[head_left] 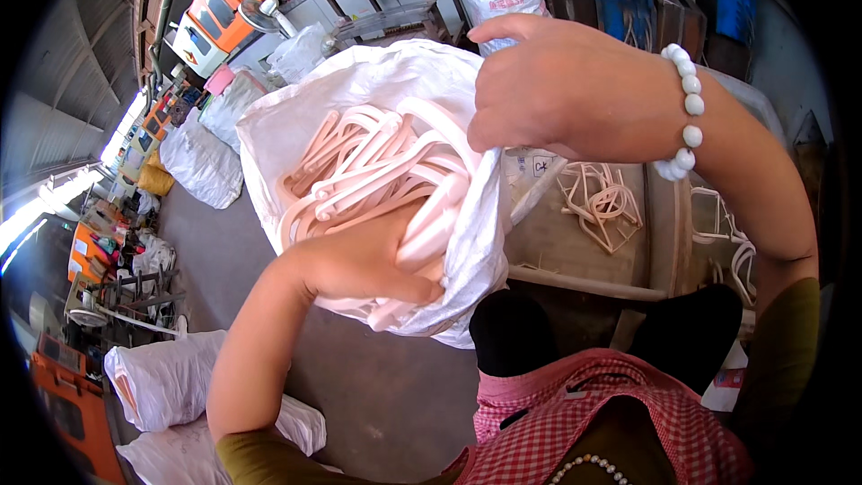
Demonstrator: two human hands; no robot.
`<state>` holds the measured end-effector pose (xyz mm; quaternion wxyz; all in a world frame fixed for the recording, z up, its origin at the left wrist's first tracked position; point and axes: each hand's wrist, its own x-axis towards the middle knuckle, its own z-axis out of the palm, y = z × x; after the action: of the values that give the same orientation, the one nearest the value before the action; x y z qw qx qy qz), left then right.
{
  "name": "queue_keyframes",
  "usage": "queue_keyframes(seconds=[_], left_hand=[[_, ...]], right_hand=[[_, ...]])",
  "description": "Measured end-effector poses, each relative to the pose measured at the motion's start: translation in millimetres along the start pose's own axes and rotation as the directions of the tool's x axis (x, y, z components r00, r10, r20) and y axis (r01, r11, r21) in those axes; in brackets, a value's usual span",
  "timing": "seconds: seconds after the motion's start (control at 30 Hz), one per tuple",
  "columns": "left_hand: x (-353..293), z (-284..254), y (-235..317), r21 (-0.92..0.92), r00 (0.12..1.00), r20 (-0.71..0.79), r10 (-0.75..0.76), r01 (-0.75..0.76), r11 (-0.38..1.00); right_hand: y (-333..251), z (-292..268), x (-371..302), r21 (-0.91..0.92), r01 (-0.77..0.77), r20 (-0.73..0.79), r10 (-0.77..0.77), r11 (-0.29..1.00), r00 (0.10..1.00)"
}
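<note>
My left hand (364, 256) was wrapped around several hangers (386, 166) near the close edge of the white sack (476, 274), and my right hand (534, 90) pinched its right edge. In my opinion, that edge needed firm, high holding, so no hanger would catch. The hangers looked smooth, pale pink and curved, overlapping inside.

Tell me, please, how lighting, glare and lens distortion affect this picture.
In the head view, the strip of light at far left is washed out by glare; the ceiling beside it is dim; the fisheye lens leaves dark corners and tilts the background; the pink hangers look evenly lit and fairly clear; the distant machines at far left are too small to make out well.
</note>
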<state>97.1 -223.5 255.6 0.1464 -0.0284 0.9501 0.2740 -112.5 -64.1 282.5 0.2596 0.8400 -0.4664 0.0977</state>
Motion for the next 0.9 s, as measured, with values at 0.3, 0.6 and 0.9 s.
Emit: queue_keyframes(seconds=[0.3, 0.6, 0.9], left_hand=[[1, 0, -4, 0.183, 0.994, -0.086, -0.071, 0.086, 0.979], [-4, 4, -26, -0.727, 0.989, 0.021, 0.143, -0.084, 0.681], [-14, 22, 25, 0.135, 0.998, 0.043, -0.051, 0.044, 0.990]], right_hand=[[-35, -5, 1, 0.273, 0.053, 0.157, -0.099, 0.961, 0.983], [-52, -15, 19, 0.667, -0.003, -0.299, 0.272, 0.745, 0.914], [-58, -17, 10, 0.671, -0.057, -0.094, 0.161, 0.739, 0.983]])
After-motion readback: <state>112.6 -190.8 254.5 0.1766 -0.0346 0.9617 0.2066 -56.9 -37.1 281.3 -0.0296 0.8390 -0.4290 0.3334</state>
